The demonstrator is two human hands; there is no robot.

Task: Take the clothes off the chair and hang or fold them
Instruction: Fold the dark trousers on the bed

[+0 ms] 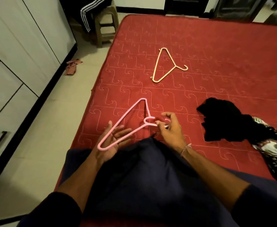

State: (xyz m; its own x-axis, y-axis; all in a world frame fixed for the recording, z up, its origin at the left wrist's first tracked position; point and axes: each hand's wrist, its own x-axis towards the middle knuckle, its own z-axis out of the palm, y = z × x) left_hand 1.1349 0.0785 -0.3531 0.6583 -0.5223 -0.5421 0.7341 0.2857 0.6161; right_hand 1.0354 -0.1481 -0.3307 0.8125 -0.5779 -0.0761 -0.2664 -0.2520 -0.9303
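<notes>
Over red bed | right hand (pixel 171 128) pinches pink hanger (pixel 123 123) hook

Pink hanger (pixel 118 128); cream hanger (pixel 164 66); red swirl-stitched mattress (pixel 216 54); black garment (pixel 224 122).

Dim warm indoor light, soft shadows, wide-angle bending at edges, slight blur

I am holding my left hand (pixel 111 141) palm up with fingers spread and straight, while my right hand (pixel 170 128), a thin bracelet on its wrist, is pinching with curled fingertips; both forearms are reaching forward.
</notes>
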